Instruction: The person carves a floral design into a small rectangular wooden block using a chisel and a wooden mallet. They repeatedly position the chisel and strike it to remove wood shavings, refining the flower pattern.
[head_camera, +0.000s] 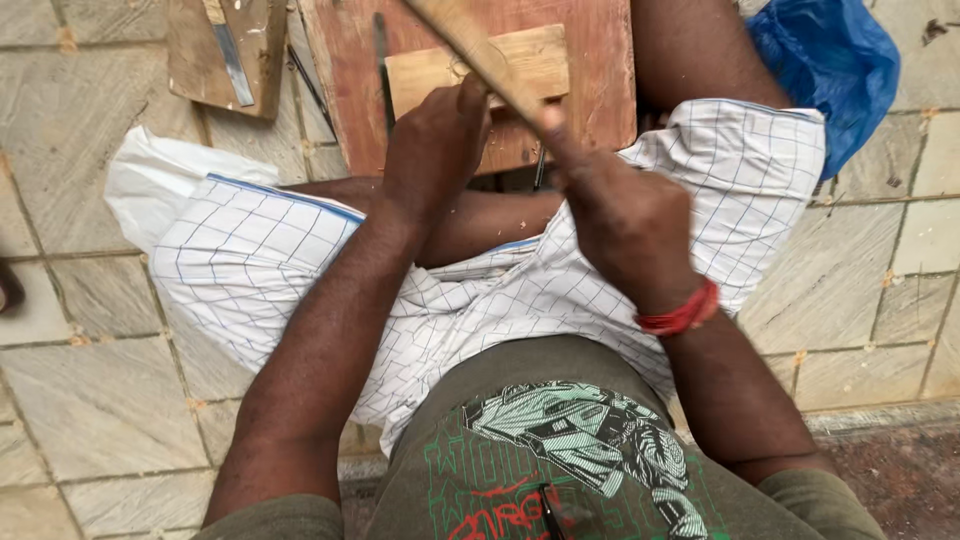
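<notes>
1. Up near the top of the view, the left hand (435, 140) presses down on a small pale wooden block (520, 60), its fingers bent over the block's near edge.
2. The block lies on a larger reddish-brown board (600, 90), which stands in front of the person's knees on the tiled floor (100, 400).
3. The right hand (625, 215) is clenched around the lower end of a long pale wooden stick (470, 45), and a red band (685, 315) circles its wrist.
4. From that grip the stick slants up and to the left, crosses over the block and runs out of the top of the picture; it is blurred along its length, so its tip cannot be made out.
5. The two hands sit just beside each other, the left thumb near the stick where it passes over the block.
6. A thin dark metal tool (381, 60) lies upright along the left part of the board, just beside the block.
7. To the left, another wooden piece (200, 60) rests on the floor with a flat metal blade (232, 62) lying on it.
8. Across the person's lap is a white checked cloth (280, 270) with thin blue lines.
9. A white plastic bag (150, 175) shows beneath the cloth at the left, and a blue plastic bag (840, 60) lies on the floor at the upper right.
</notes>
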